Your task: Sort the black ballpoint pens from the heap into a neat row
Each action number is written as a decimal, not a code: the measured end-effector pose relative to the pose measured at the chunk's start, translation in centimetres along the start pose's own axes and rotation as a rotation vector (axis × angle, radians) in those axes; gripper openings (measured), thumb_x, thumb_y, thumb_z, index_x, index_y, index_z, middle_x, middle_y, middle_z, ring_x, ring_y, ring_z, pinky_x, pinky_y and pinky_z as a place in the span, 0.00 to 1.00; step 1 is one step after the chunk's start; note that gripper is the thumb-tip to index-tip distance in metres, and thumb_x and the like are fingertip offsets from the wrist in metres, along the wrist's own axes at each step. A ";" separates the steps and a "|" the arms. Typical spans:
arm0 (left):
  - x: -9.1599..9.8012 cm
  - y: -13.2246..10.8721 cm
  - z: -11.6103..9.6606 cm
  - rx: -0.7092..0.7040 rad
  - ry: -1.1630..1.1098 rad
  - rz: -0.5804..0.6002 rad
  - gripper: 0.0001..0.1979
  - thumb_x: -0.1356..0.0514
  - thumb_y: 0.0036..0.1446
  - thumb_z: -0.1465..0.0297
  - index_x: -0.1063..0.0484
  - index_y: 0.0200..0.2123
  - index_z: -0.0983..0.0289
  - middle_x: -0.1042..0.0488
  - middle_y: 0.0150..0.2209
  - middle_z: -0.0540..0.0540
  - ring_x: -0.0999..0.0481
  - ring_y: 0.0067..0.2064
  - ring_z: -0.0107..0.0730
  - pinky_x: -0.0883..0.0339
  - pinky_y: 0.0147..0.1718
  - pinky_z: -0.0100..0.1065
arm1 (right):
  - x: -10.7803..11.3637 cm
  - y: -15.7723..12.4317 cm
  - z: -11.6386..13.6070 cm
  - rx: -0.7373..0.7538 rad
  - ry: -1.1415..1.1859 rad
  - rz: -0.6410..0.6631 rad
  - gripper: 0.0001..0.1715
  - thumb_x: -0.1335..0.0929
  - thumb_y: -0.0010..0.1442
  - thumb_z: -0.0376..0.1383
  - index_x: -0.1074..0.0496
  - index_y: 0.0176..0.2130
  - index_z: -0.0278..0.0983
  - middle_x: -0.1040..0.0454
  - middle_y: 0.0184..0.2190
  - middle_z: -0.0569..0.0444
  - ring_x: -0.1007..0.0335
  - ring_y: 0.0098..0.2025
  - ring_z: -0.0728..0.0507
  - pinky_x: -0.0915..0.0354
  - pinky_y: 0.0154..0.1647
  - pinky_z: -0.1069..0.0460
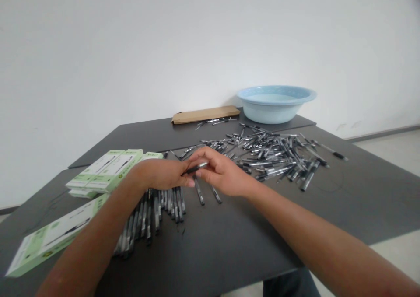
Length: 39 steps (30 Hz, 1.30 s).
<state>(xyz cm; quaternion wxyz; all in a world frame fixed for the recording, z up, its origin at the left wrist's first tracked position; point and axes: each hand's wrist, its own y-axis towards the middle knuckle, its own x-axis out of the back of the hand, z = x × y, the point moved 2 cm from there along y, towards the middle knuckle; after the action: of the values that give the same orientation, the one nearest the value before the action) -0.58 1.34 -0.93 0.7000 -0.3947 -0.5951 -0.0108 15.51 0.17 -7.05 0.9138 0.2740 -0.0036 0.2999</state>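
Note:
Between my two hands, above the middle of the table, a pen with a black grip (194, 169) lies nearly level. My left hand (160, 173) is closed around one end of it, with its fingers partly hidden behind the wrist and thumb. The other end is pinched between the thumb and curled fingers of my right hand (221, 173). Under and beside my left hand lies a row of pens (144, 218) side by side. Two separate pens (199, 192) rest on the table just below my hands.
A large loose heap of pens (278, 152) spreads to the right. Light blue basin (275, 109) and flat brown cardboard (206, 114) stand at the back. Green and white pen boxes (106, 168) are stacked at left, and a single box (59, 233) lies nearer on the dark table (210, 253).

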 end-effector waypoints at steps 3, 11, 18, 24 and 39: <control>0.2 -0.5 -0.2 0.083 0.038 0.035 0.39 0.49 0.68 0.58 0.63 0.72 0.71 0.40 0.66 0.71 0.32 0.62 0.48 0.38 0.56 0.39 | 3.7 0.9 -0.1 -0.107 -0.217 -0.037 0.15 0.37 0.63 0.30 0.37 0.50 0.38 0.23 0.43 0.51 0.26 0.44 0.46 0.32 0.45 0.50; -0.1 -0.7 -0.4 0.116 0.011 0.075 0.42 0.48 0.67 0.57 0.68 0.72 0.68 0.43 0.67 0.70 0.36 0.64 0.51 0.40 0.58 0.42 | 14.7 1.2 -4.6 -0.613 -1.339 -0.195 0.17 0.39 0.64 0.34 0.24 0.45 0.35 0.21 0.45 0.42 0.26 0.47 0.38 0.36 0.47 0.48; -0.3 -0.4 -0.3 0.061 0.007 0.073 0.43 0.48 0.66 0.55 0.66 0.72 0.69 0.47 0.68 0.69 0.37 0.65 0.51 0.40 0.58 0.42 | 15.8 -0.9 -7.7 -0.649 -1.425 -0.059 0.18 0.37 0.63 0.35 0.24 0.50 0.37 0.23 0.49 0.40 0.28 0.51 0.35 0.36 0.51 0.43; -0.4 -0.5 -0.5 0.035 0.007 0.093 0.41 0.47 0.67 0.57 0.65 0.72 0.68 0.50 0.69 0.68 0.38 0.65 0.49 0.42 0.60 0.42 | 16.2 -1.5 -8.5 -0.641 -1.439 0.029 0.18 0.36 0.62 0.32 0.24 0.49 0.39 0.25 0.52 0.41 0.33 0.55 0.31 0.39 0.54 0.37; -0.6 -0.5 -1.2 0.027 0.028 0.135 0.41 0.47 0.66 0.58 0.64 0.73 0.65 0.43 0.67 0.67 0.35 0.64 0.51 0.40 0.58 0.43 | 19.4 -2.4 -5.0 -0.463 -1.276 -0.571 0.19 0.39 0.64 0.35 0.32 0.52 0.32 0.21 0.39 0.42 0.26 0.41 0.36 0.36 0.41 0.48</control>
<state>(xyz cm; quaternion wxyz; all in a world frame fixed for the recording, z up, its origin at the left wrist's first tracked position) 0.01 0.07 -1.17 0.7125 -0.4246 -0.5573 0.0390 31.98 11.66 -9.15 0.8109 0.1857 -0.5264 -0.1758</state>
